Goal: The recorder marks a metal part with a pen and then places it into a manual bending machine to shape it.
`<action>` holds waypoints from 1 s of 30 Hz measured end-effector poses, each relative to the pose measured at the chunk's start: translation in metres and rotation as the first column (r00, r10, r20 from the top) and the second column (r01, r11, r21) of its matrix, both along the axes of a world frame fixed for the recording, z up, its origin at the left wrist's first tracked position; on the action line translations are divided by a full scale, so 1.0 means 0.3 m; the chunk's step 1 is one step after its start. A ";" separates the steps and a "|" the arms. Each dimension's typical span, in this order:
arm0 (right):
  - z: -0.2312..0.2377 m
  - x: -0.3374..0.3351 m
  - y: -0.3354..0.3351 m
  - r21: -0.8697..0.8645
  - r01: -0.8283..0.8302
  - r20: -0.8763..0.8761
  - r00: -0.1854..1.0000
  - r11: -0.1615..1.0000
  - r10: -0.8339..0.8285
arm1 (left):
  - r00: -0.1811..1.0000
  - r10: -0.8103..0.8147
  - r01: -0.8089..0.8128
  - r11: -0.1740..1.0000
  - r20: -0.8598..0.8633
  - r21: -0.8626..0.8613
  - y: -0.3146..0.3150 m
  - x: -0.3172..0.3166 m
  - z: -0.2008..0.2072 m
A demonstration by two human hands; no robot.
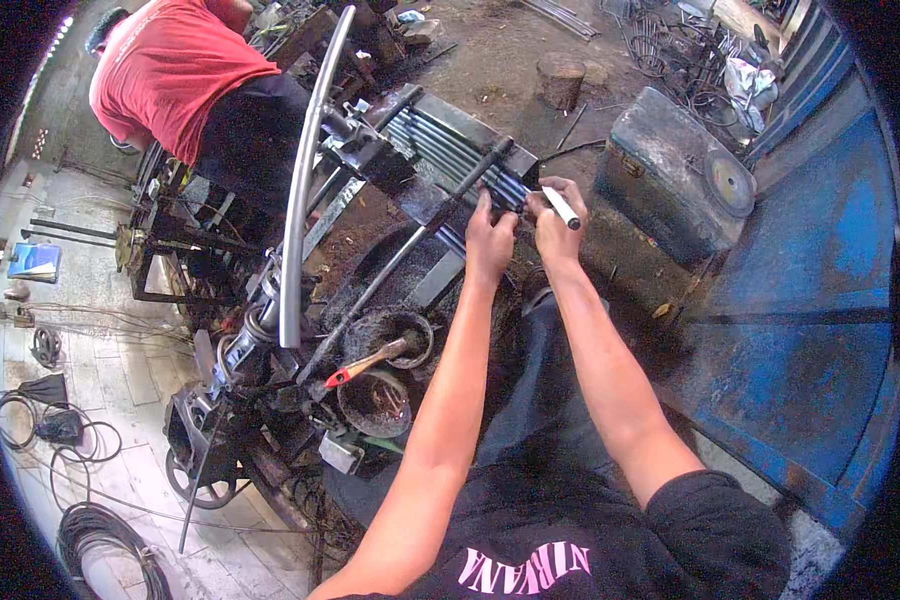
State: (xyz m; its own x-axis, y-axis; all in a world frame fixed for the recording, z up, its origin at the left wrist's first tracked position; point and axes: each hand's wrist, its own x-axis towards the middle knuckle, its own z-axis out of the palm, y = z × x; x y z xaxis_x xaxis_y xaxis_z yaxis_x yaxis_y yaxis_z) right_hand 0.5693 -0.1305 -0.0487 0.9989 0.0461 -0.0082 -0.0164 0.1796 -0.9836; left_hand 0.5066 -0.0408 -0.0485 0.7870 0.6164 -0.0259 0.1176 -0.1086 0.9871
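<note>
A row of thin metal rods (432,148) lies side by side on a metal bench frame, with a dark crossbar (475,180) over them. At the near ends of the rods, my left hand (491,240) has its thumb and fingers curled against them. Beside it, my right hand (558,232) is closed round a white marker (561,207), its dark end pointing toward me. The right fingertips also reach the rod ends, though their exact contact is hidden. Both hands look smudged with dark grime.
A long curved metal tube (302,190) rises left of the bench. A red-tipped brush (365,364) rests across two round containers near my left forearm. A dirty metal box (660,170) with a disc stands right, beside a blue metal panel (790,370). Someone in a red shirt (185,70) bends at far left.
</note>
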 end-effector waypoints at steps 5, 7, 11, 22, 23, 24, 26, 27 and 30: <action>-0.024 0.003 -0.024 0.175 -0.075 -0.123 0.988 0.982 0.097 | 1.000 -0.023 0.023 0.995 0.002 -0.093 0.011 -0.013 -0.009; -0.058 0.015 -0.028 0.281 -0.062 -0.177 0.977 0.958 0.115 | 0.999 -0.041 0.043 0.995 0.015 -0.092 0.005 -0.001 0.003; -0.062 -0.001 -0.004 0.194 -0.086 -0.150 0.982 0.977 0.116 | 0.998 0.000 0.005 0.995 0.055 -0.099 0.006 -0.014 0.024; -0.044 -0.003 0.008 0.084 -0.068 -0.118 0.990 0.994 0.078 | 1.000 -0.005 0.004 0.992 -0.012 -0.124 -0.002 -0.023 0.056; -0.054 0.007 0.004 0.083 -0.065 -0.117 0.990 0.994 0.074 | 0.999 0.014 -0.018 0.995 -0.039 -0.097 -0.009 -0.018 0.056; -0.063 0.020 0.001 0.082 -0.076 -0.128 0.988 0.994 0.086 | 0.999 0.010 -0.014 0.995 -0.038 -0.099 -0.014 -0.014 0.056; -0.051 0.017 0.003 0.086 -0.092 -0.141 0.984 0.992 0.104 | 0.999 0.007 -0.010 0.997 -0.038 -0.082 -0.005 -0.017 0.048; -0.029 0.002 0.007 0.109 -0.095 -0.157 0.981 0.990 0.111 | 0.999 0.013 -0.016 0.997 -0.040 -0.077 0.005 -0.024 0.039; -0.025 0.007 -0.002 0.138 -0.099 -0.193 0.973 0.985 0.125 | 1.000 0.006 -0.008 0.994 -0.016 -0.106 0.001 -0.019 0.029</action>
State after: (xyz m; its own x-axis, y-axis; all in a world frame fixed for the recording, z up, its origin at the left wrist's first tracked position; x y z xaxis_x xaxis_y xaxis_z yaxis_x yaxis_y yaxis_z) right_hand 0.5714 -0.1311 -0.0561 0.9658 0.1711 -0.1949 -0.2382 0.2883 -0.9274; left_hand 0.5010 -0.0405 -0.0398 0.7816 0.6151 -0.1036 0.1330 -0.0021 0.9911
